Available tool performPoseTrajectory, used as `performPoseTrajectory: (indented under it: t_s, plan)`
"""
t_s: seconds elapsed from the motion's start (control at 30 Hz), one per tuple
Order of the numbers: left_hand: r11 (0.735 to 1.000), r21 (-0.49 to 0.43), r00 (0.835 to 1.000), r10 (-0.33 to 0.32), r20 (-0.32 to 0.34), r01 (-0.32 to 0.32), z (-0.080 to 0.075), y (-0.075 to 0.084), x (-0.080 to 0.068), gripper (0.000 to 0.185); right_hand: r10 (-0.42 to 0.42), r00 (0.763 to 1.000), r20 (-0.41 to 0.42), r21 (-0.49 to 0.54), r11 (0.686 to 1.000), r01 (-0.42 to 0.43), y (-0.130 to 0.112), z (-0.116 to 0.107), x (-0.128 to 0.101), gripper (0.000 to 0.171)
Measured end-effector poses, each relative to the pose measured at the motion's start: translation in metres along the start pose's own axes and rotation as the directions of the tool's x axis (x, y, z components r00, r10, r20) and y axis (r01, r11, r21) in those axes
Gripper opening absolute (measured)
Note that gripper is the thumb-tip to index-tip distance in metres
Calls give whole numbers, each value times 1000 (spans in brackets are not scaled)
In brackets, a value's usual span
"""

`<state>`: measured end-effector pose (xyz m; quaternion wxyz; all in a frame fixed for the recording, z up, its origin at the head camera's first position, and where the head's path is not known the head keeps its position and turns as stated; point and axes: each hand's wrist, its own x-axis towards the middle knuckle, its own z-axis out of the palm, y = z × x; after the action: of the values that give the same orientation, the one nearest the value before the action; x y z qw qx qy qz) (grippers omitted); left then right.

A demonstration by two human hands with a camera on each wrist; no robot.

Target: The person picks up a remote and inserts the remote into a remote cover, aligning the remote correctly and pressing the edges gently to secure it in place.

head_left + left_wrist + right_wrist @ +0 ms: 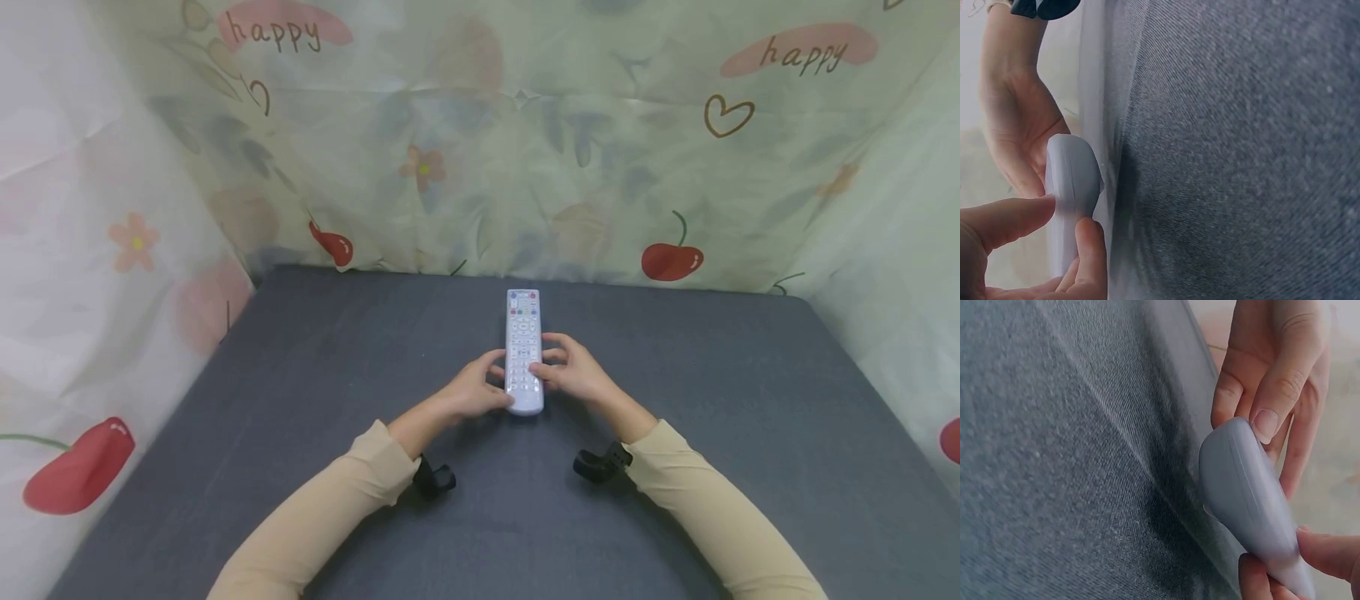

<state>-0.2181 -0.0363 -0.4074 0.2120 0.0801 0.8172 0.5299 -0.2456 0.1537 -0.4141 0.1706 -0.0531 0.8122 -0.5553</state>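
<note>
A long white remote control (523, 350) with rows of buttons faces up between my two hands, its length pointing away from me. My left hand (477, 387) grips its left side, thumb near the close end and fingers along the edge. From the right, my right hand (573, 367) holds the other side, thumb on the button face and fingers under the edge. In the left wrist view, the remote's rounded end (1075, 169) stands a little above the cloth, with a shadow beneath. The right wrist view shows the remote (1241, 481) pinched by both hands.
A dark grey cloth-covered table (300, 400) lies under the hands. A patterned curtain (510, 183) with cherries and flowers rises behind its far edge, and more fabric hangs at both sides. Black straps with small devices (600, 462) sit at both wrists.
</note>
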Motion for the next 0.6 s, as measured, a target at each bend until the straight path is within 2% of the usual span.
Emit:
performPoseTrajectory:
  t_s: [0.37, 0.6]
  plan:
    - [995, 73, 998, -62, -22, 64, 0, -3, 8, 72, 38, 999, 20, -51, 998, -36, 5, 1, 10, 62]
    - [995, 69, 997, -74, -20, 76, -2, -5, 11, 69, 43, 999, 7, -60, 997, -43, 5, 2, 12, 59]
